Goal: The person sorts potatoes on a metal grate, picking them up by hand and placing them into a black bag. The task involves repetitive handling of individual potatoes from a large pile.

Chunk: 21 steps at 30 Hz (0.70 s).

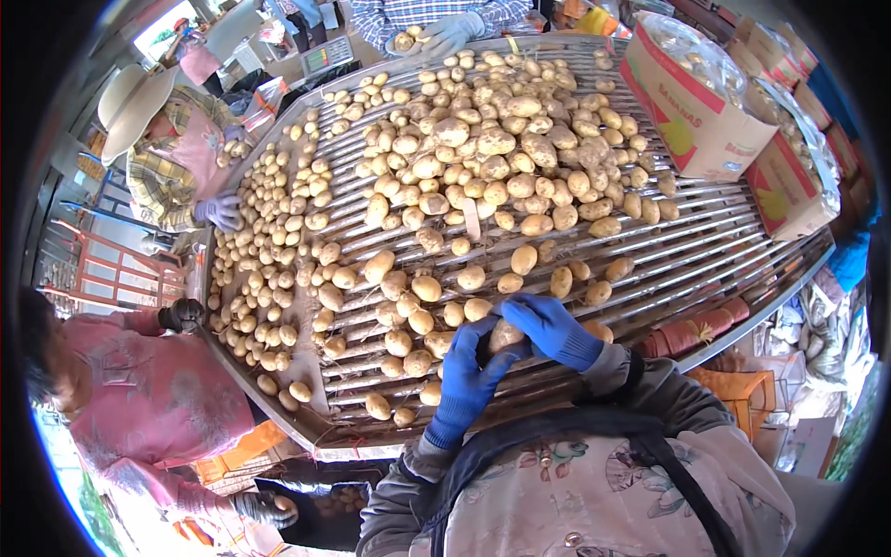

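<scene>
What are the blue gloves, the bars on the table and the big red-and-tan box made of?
The blue gloves: probably knitted fabric, matte, because the cuffs look ribbed; a rubbery coating can't be ruled out.
The bars: most likely smooth metal, since they're grey with bright, shiny streaks.
The box: seemingly cardboard, with stiff, flat sides and printed colour on tan.

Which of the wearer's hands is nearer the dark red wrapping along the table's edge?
Right. The right hand is left of the dark red wrapping; the left hand is farther left.
</scene>
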Tool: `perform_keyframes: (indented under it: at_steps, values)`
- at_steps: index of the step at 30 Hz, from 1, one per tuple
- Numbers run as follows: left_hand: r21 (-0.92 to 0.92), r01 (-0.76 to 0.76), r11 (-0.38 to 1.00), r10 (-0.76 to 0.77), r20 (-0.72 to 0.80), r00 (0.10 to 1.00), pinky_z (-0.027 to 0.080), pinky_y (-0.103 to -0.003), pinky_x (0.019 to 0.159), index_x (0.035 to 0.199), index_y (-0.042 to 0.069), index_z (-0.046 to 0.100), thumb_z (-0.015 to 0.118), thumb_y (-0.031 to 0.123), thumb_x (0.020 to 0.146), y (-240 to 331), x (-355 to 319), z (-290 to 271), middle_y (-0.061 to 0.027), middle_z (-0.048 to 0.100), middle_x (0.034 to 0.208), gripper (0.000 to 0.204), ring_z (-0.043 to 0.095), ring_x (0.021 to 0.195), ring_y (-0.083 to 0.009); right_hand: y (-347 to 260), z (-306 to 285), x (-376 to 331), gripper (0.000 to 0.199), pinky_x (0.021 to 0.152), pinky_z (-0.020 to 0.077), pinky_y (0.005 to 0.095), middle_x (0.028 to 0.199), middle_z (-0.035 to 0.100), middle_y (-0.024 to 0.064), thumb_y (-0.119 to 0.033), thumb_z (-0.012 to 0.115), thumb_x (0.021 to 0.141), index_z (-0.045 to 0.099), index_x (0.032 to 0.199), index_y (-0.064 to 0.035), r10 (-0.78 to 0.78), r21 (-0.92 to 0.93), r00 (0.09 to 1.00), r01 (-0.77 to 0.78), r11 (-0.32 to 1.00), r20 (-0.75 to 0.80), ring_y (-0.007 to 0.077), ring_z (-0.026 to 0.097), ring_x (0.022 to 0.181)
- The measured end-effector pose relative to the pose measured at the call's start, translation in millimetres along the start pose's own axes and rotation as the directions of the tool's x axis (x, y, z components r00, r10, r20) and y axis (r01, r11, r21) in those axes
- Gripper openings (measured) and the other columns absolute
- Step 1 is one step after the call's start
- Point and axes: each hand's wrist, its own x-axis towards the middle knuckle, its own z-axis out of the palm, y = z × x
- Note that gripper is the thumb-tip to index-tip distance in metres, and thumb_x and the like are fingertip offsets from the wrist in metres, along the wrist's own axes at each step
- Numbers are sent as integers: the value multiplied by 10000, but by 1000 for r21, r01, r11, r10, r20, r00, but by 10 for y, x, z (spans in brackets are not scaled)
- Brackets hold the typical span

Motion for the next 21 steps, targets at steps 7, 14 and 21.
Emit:
perform_keyframes:
  at_steps: [7, 14, 21]
  values:
    - [-766, 450, 458, -310, 337, 889, 548, -406, 869, 1418, 73, 407, 572, 455, 988, 155, -173, -41, -144, 569, 1264, 598, 627, 1077, -243, 127, -30, -133, 430, 719, 527, 358, 950, 661, 92, -360, 712, 905, 602, 1173, -42, -227, -203, 966, 249, 947, 125, 220, 681, 834]
    - [-734, 573, 365, -248, 517, 819, 407, -250, 526, 1143, 56, 541, 264, 798, 930, 125, -176, 58, -63, 602, 880, 821, 558, 673, -153, -181, 232, -269, 305, 632, 511, 350, 824, 636, 138, -298, 730, 903, 597, 1035, -57, -272, -529, 941, 337, 779, 199, 264, 660, 701]
    - [-730, 631, 262, -352, 537, 767, 384, -222, 445, 1017, 56, 562, 304, 655, 1011, 198, -208, -112, -69, 598, 797, 652, 536, 546, -154, 63, 323, -142, 215, 626, 500, 360, 869, 633, 151, -212, 668, 962, 578, 1074, -52, -387, -297, 920, 388, 873, 62, 278, 639, 691]
